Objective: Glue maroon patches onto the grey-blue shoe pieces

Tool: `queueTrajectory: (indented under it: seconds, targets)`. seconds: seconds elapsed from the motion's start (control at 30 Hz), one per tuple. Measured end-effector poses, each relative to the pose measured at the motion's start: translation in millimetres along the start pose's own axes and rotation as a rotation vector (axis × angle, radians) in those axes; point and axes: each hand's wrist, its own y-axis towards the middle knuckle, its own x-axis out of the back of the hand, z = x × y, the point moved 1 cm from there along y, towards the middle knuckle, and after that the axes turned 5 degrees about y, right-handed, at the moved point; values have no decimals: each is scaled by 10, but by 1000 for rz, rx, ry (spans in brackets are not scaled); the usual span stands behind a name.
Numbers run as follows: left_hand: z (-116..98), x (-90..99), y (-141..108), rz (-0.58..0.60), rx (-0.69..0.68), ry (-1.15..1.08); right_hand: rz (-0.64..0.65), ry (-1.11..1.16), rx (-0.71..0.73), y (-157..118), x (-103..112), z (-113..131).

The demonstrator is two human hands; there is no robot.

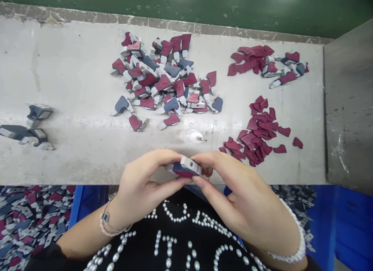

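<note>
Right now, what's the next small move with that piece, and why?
Probably peel the maroon layer off the grey piece between the left hand and right hand, since it looks joined and loose maroon pieces lie heaped at right.

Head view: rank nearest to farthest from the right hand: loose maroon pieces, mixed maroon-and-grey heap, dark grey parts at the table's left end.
From the right hand:
1. Loose maroon pieces, just ahead, right side.
2. Mixed maroon-and-grey heap, mid-table, ahead-left.
3. Dark grey parts, far left end.
</note>
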Motion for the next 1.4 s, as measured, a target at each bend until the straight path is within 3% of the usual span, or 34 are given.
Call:
queueTrajectory:
  seconds: [0.17, 0.4, 0.6, 0.8, 0.87, 1.03, 1.2, 1.3, 1.4]
  targets:
    - [-27, 33, 29, 121, 1, 52, 12, -83, 67, 8, -41, 3]
    - [-34, 28, 2, 45, 45, -49, 67, -157, 125, -8, -56, 36]
    - [-4, -7, 4, 49, 114, -138, 74, -181, 127, 17, -67, 49]
    - [-10, -28, 29, 48, 104, -141, 11, -267, 157, 45, -173, 56]
    - [-17, -8, 41, 60, 126, -144, 8, -268, 150, 46, -188, 45]
    - [-7, 55, 37, 218, 220, -166, 64, -197, 106, 53, -170, 9]
    - [-48, 55, 32, 176, 248, -214, 53, -161, 43, 80, -164, 96]
    - [-96, 164, 64, 247, 346, -168, 13, -102, 34, 22, -128, 116]
    - [-62, 435, 181, 242, 416, -42, -5, -49, 118, -45, -71, -102]
